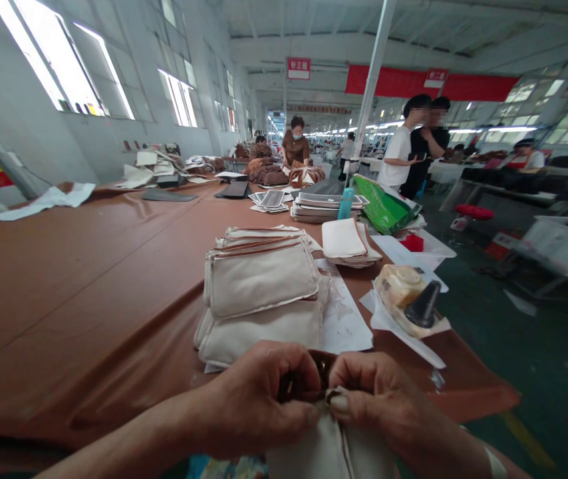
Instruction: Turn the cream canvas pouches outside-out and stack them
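Close to my body, both hands pinch the upper edge of a cream sewn fabric piece [308, 449] with a brown edge and a seam down it. My left hand [259, 396] is closed on the edge from the left. My right hand [376, 392] grips it from the right, thumb pressed on a small folded bit. Dark brown material with small shiny spots shows between the hands. Just beyond lies a stack of similar cream sewn pieces [264, 279] with brown edges, over a white sheet [346, 319]. The held piece's lower part runs out of view.
Brown sheeting [114, 286] covers the table. To the right are a smaller cream stack [346, 239], a yellowish container [398, 286] and a black cone-shaped object [424, 305]. Further back stand a teal bottle [346, 203], flat panels [308, 207] and a green bag [384, 206]. Several people are beyond.
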Tool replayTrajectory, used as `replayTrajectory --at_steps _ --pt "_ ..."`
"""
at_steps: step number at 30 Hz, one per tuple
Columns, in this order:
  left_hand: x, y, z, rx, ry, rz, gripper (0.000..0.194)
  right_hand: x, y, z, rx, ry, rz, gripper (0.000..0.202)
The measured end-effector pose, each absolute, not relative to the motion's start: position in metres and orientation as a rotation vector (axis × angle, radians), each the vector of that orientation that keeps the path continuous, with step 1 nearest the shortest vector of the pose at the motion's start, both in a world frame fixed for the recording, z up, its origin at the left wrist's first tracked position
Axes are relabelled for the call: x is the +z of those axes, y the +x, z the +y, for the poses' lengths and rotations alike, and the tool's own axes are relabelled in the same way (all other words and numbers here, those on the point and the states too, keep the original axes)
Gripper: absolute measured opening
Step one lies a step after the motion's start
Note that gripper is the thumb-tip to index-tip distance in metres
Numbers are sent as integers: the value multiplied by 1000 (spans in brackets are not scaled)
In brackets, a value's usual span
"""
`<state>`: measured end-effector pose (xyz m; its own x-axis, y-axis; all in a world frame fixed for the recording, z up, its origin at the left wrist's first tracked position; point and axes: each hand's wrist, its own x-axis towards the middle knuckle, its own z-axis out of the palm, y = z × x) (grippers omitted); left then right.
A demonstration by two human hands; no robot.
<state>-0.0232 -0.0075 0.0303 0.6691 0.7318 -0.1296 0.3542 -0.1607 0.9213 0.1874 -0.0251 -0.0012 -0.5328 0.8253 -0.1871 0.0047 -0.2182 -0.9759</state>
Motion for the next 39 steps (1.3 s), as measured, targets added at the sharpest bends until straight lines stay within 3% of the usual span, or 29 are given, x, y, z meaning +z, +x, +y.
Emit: replayTrajectory --at_steps 6,12,17,20,23,25,29,32,39 --pt "20 -28 -11 734 2415 795 18 -2 185 -27 1869 -1000 -1301 21" --pt "12 -20 -23 626 2888 926 13 -1 180 -27 1944 -1026 -1108 29" --pt "5 -16 -24 544 2754 1037 11 -8 184 -28 1826 -1052 -1369 23" --pt "9 -18 -15 502 2476 952 10 -13 185 -29 1455 -1142 -1804 4" --pt "12 -19 -5 399 2002 884 7 -12 183 -30 1184 -1151 -1999 9" --pt "9 -18 -1 374 1621 806 2 -9 182 -30 1245 -1142 -1939 7" --pt "-3 -17 -1 409 1183 685 13 -4 182 -31 1451 -1112 -1760 13" --pt "-3 -19 -3 425 1297 747 13 -7 183 -31 1503 -1080 -1714 15" --pt "12 -28 -4 566 2166 699 5 -3 180 -31 1450 -1217 -1725 14"
